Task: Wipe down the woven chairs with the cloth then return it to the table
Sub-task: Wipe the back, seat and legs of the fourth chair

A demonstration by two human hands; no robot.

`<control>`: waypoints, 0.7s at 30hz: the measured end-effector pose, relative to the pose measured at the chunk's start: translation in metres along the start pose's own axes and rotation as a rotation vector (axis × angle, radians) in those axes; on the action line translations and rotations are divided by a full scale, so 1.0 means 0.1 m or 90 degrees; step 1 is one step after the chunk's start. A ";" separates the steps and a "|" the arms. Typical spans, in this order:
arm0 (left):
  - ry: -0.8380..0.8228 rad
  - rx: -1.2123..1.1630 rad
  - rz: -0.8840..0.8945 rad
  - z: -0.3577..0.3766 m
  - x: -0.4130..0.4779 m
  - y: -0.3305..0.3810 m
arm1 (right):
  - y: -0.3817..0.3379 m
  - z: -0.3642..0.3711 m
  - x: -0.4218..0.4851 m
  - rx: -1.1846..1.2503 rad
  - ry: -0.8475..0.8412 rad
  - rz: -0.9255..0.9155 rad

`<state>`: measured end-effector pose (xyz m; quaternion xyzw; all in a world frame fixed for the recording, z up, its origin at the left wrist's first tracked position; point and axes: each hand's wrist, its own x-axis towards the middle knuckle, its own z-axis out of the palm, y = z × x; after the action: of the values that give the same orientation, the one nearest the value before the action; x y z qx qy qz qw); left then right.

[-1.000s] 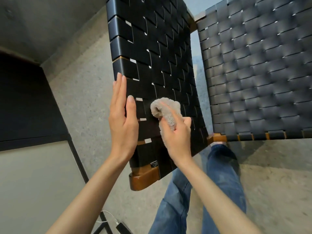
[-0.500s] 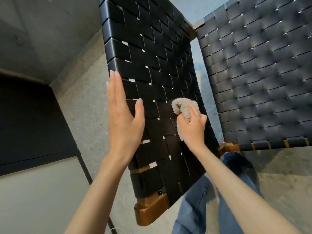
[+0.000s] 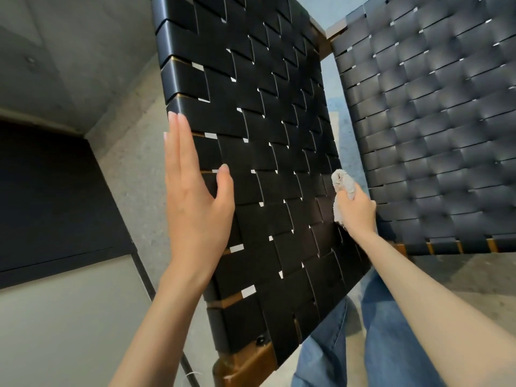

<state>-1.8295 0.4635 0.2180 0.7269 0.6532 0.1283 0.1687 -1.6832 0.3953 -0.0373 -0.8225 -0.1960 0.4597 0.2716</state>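
A black woven chair panel (image 3: 259, 152) with a brown wooden frame fills the middle of the head view. My left hand (image 3: 195, 202) lies flat against its left edge, fingers straight and thumb spread on the weave. My right hand (image 3: 358, 210) grips a bunched pale grey cloth (image 3: 342, 185) and presses it against the panel's right edge. A second black woven chair surface (image 3: 435, 129) stands to the right, just behind my right hand.
A dark table top with a thin black metal leg (image 3: 145, 272) sits at the left. Grey concrete floor (image 3: 134, 152) lies below. My legs in blue jeans (image 3: 385, 339) are under the panel. A wooden frame corner (image 3: 245, 361) juts out at the bottom.
My right hand has wiped the cloth rightward across the panel from its middle to its right edge. My left hand stayed flat on the left edge. The view has drawn closer to the panel.
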 end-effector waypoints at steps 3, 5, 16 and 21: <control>0.006 -0.026 -0.010 -0.01 0.02 0.01 | -0.23 -0.03 -0.42 0.054 -0.019 -0.113; 0.013 -0.088 -0.030 -0.02 0.02 0.01 | -0.48 -0.06 -0.75 0.090 -0.023 -0.196; 0.050 -0.353 -0.171 -0.22 0.22 -0.09 | -1.87 0.06 -1.43 0.212 -0.027 -0.477; 0.018 -0.174 -0.123 -0.12 0.42 -0.04 | -1.46 0.14 -0.93 0.219 0.006 -0.369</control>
<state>-1.8329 0.5064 0.2256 0.6291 0.6990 0.2093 0.2679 -1.7527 0.4590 0.1088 -0.6766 -0.3399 0.3858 0.5271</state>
